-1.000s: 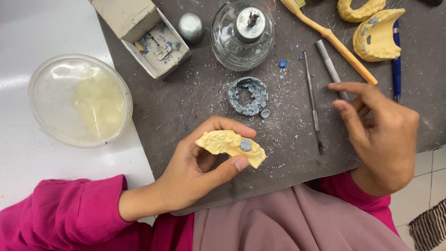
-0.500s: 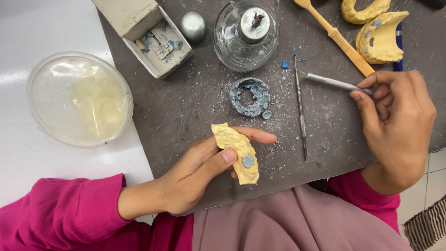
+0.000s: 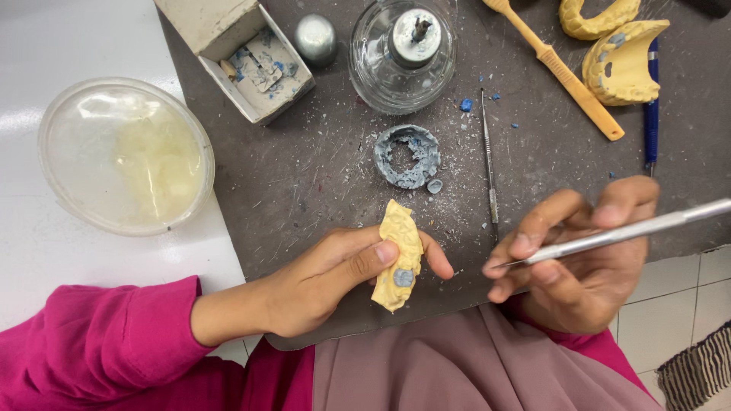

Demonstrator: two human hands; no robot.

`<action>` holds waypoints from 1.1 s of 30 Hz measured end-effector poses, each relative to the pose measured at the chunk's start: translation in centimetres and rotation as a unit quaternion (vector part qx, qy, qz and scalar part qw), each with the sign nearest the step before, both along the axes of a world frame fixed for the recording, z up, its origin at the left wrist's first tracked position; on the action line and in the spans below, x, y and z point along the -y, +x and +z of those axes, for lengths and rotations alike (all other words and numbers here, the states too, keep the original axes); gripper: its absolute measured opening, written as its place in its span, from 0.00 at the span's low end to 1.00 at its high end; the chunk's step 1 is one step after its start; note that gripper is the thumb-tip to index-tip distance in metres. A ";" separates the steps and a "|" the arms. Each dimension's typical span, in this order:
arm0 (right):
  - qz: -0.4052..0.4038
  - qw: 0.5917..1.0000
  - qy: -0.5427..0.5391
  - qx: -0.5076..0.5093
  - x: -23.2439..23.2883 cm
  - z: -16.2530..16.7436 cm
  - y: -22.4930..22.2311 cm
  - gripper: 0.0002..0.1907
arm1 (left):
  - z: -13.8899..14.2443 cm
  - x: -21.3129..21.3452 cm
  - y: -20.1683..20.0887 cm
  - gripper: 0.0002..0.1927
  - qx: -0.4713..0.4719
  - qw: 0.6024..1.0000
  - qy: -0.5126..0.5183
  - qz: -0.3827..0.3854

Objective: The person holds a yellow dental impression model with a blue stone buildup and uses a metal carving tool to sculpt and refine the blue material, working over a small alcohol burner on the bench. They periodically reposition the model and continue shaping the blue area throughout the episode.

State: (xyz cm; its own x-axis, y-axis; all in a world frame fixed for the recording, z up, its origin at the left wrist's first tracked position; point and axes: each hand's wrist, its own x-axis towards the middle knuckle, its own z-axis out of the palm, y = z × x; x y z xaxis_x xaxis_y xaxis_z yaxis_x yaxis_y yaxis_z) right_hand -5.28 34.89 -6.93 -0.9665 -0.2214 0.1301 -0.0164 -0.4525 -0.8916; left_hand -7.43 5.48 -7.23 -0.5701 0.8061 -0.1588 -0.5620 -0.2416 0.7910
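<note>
Left hand (image 3: 320, 285) pinches a yellow dental cast (image 3: 398, 255); right hand (image 3: 586, 259) grips a metal carving tool (image 3: 624, 230), whose tip could slip and gouge the cast.

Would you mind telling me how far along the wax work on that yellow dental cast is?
Done: one blue wax blob sits on the yellow plaster dental cast. In hand: left hand grips the cast, right hand holds a slim metal carving tool. Left: the tool tip hasn't touched the wax.

Open whitish cardboard box (image 3: 245, 57), upper left, seemingly blue-smeared inside.
</note>
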 end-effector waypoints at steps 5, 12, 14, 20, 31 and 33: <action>-0.023 1.000 0.004 -0.011 1.4 -1.1 2.4 0.16 | 2.4 -0.3 1.1 0.27 -0.111 0.989 -0.061 0.071; -0.057 0.994 -0.043 -0.087 -0.9 -2.8 4.0 0.17 | 5.7 0.4 7.2 0.24 0.072 0.982 -0.050 0.169; -0.056 0.994 -0.010 -0.092 -0.9 -2.6 4.0 0.19 | 4.7 -0.3 9.0 0.23 0.057 0.967 -0.019 0.247; 0.045 0.972 0.012 -0.231 0.8 1.1 2.8 0.19 | -0.3 -5.3 12.4 0.17 -0.032 0.894 0.094 0.437; 0.014 0.958 0.030 -0.285 0.0 -0.5 5.0 0.18 | -2.9 -11.0 11.6 0.22 -0.207 0.818 0.130 0.521; -0.038 0.952 0.014 -0.305 0.0 -1.3 5.2 0.18 | -3.0 -11.9 11.0 0.22 -0.237 0.791 0.119 0.551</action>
State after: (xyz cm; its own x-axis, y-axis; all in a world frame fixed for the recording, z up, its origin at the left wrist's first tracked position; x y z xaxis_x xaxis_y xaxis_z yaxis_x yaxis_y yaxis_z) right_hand -0.06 34.91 -8.24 -0.7269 -0.1655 0.6665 -0.5655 -0.4065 -0.7176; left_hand 3.58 17.39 -10.27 -0.8971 -0.2483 0.3655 0.4411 -0.5520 0.7076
